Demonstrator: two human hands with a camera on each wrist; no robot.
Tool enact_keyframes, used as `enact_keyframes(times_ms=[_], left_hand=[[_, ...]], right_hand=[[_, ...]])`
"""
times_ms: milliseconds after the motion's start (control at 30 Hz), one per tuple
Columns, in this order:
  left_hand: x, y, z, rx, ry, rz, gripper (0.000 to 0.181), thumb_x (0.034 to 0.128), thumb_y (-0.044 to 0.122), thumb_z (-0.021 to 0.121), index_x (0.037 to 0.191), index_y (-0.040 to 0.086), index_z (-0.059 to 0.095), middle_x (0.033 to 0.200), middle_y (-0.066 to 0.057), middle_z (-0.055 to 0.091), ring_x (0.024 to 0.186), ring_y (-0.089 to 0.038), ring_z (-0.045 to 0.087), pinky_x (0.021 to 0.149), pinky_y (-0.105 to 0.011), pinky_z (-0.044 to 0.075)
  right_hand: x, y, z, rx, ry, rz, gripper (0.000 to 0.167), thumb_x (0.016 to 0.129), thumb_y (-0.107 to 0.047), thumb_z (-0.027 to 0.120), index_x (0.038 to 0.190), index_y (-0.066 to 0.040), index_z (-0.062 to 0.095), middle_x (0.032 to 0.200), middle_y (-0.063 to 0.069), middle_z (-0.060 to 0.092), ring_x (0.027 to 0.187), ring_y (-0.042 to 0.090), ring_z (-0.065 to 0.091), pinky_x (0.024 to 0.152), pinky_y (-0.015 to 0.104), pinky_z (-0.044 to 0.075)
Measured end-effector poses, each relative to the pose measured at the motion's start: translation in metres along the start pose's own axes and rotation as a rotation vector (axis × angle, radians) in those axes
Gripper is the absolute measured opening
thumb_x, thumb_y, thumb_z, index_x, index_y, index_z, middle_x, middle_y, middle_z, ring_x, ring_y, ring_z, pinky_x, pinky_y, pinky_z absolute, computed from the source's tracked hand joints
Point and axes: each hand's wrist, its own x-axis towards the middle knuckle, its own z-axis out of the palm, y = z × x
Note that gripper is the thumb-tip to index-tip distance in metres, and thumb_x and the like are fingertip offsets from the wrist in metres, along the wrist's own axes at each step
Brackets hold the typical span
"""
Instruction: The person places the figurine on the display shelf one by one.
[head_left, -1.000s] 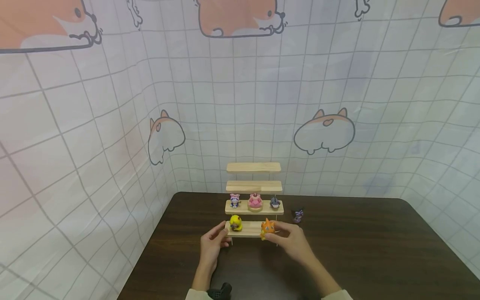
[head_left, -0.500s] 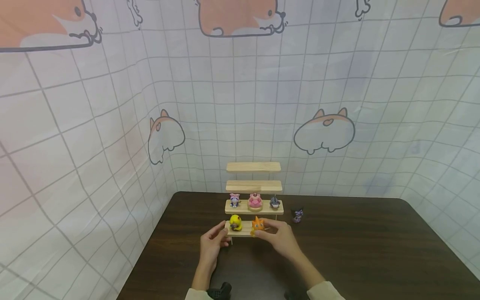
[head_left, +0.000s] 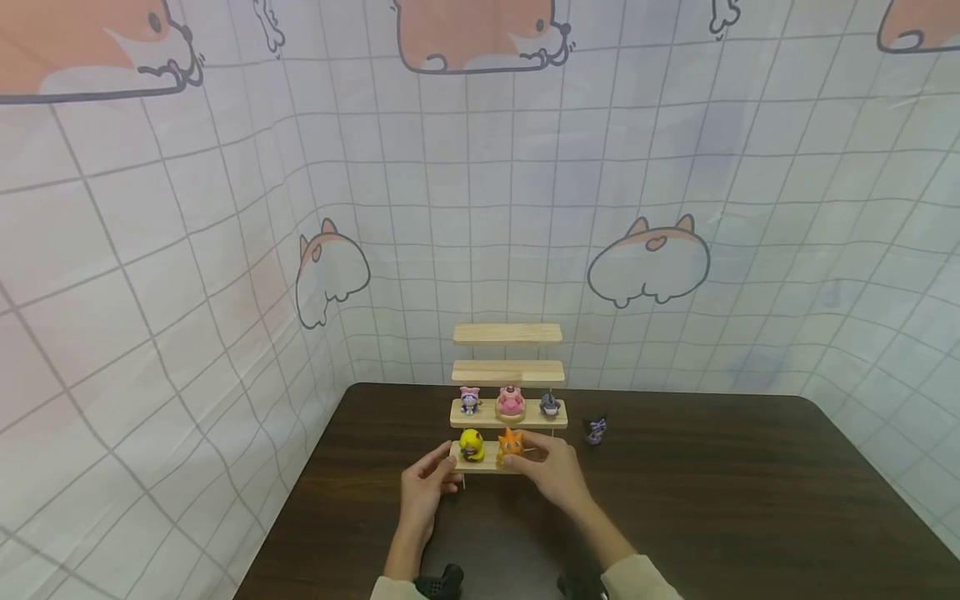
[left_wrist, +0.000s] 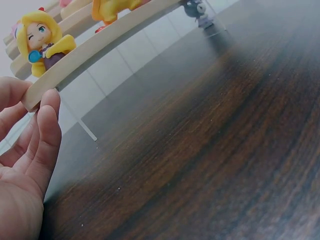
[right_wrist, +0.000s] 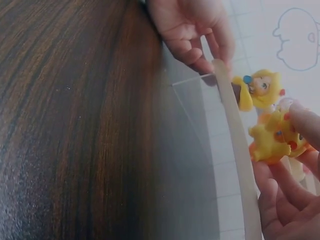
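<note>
My left hand [head_left: 422, 492] pinches the left end of the lowest board of a stepped wooden display shelf [head_left: 490, 458], thumb above and fingers below in the left wrist view. Near that end sits a yellow-haired figurine [left_wrist: 42, 42] with a blue round item. In the right wrist view, my right hand [right_wrist: 290, 200] grips an orange-and-yellow animal figurine [right_wrist: 272, 136] between thumb and fingers. It is over the same board, just right of the yellow-haired one in the head view. Whether its base touches the wood is unclear.
On the second board sit a pink-hooded figurine [head_left: 469, 401], a pink figurine [head_left: 511, 404] and a grey one [head_left: 550, 406]. Two bare boards [head_left: 507, 334] rise behind. A black-and-purple figurine [head_left: 596, 431] stands on the dark table [head_left: 712, 483], right of the shelf.
My right hand has moved left along the lowest board with the orange-and-yellow figurine, bringing it closer to the yellow-haired one. My left hand has stayed on the board's end.
</note>
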Motion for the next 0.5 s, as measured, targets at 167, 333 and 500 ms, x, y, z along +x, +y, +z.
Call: enact_keyframes(times_ms=[167,333,500], left_hand=[[-0.0021,0.0010,-0.0004,-0.001,-0.002,0.007,0.041,0.0979,0.018,0.071,0.136,0.004,0.065,0.105,-0.006,0.075,0.072,-0.011,0.072,0.062,-0.024,0.059],[-0.0010,0.0003,-0.0009,0.002,-0.008,0.005,0.041,0.0986,0.015,0.069,0.137,0.001,0.064,0.102,-0.005,0.075,0.072,-0.011,0.071,0.061,-0.023,0.059],[0.0011,-0.0011,-0.0006,0.003,-0.008,0.000,0.040,0.0986,0.015,0.069,0.137,0.003,0.064,0.104,-0.005,0.075,0.072,-0.011,0.071,0.062,-0.024,0.060]], right_hand=[[0.0013,0.0027,0.0024,-0.013,0.015,-0.010,0.053,0.082,-0.026,0.087,0.126,-0.003,0.072,0.118,0.019,0.074,0.099,0.032,0.076,0.080,0.039,0.063],[0.0026,0.0041,0.0038,-0.013,0.031,-0.002,0.052,0.081,-0.026,0.088,0.125,-0.004,0.073,0.118,0.018,0.075,0.098,0.030,0.075,0.080,0.039,0.063],[0.0033,0.0043,0.0039,-0.009,0.034,-0.005,0.051,0.081,-0.026,0.088,0.124,-0.004,0.073,0.118,0.018,0.075,0.098,0.030,0.075,0.079,0.039,0.063]])
